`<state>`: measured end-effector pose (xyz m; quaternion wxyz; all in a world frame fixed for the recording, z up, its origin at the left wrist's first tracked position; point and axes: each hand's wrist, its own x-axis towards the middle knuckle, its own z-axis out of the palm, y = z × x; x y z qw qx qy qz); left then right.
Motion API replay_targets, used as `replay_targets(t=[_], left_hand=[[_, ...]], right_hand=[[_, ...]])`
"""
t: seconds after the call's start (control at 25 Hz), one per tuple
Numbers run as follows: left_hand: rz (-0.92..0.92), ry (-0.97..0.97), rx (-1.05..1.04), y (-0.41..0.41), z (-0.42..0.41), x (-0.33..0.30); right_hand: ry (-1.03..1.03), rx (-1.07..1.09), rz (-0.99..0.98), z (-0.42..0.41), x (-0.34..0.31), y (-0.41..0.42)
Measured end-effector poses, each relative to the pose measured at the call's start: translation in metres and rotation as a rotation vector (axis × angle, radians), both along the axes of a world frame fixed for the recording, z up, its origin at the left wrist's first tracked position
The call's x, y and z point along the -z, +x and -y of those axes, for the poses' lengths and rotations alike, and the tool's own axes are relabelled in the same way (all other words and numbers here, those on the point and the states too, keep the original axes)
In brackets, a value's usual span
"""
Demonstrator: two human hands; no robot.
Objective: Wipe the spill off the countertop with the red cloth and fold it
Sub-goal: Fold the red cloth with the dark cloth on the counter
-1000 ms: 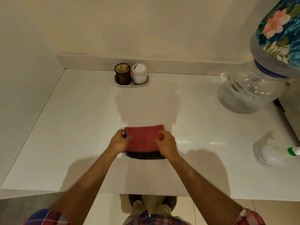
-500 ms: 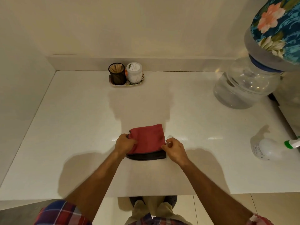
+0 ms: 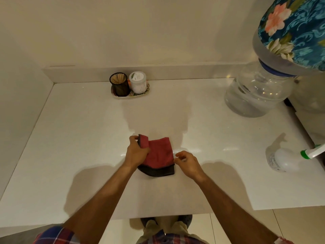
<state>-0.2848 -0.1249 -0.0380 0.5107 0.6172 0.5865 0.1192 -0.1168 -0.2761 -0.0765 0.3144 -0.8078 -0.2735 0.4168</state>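
The red cloth (image 3: 159, 154) with a dark grey underside lies folded in the middle of the white countertop (image 3: 79, 138). My left hand (image 3: 136, 152) grips its left edge and lifts that edge up, so the grey backing shows at the top. My right hand (image 3: 187, 162) hovers at the cloth's right edge with its fingers loosely curled, holding nothing. No spill shows on the glossy surface around the cloth.
A small tray with a toothpick holder (image 3: 119, 84) and a white jar (image 3: 138, 81) stands against the back wall. A clear water jug (image 3: 255, 95) under a floral cover sits at the right. A white spray bottle (image 3: 284, 160) lies near the right edge.
My left hand has lifted the cloth's left edge up and over toward the right. My right hand has let go of the cloth and drawn slightly away to the right.
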Motion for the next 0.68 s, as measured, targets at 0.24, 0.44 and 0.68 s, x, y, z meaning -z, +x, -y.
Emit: replay_targets(t=[0.24, 0.44, 0.68], left_hand=[[0.141, -0.077, 0.168, 0.058, 0.025, -0.028], [-0.001, -0.048, -0.08, 0.037, 0.019, -0.004], [-0.024, -0.282, -0.035, 0.046, 0.026, 0.024]], right_hand=[[0.134, 0.189, 0.02, -0.001, -0.008, 0.023], [0.072, 0.09, 0.03, -0.014, -0.009, 0.032], [0.017, -0.019, -0.043, -0.05, -0.001, 0.019]])
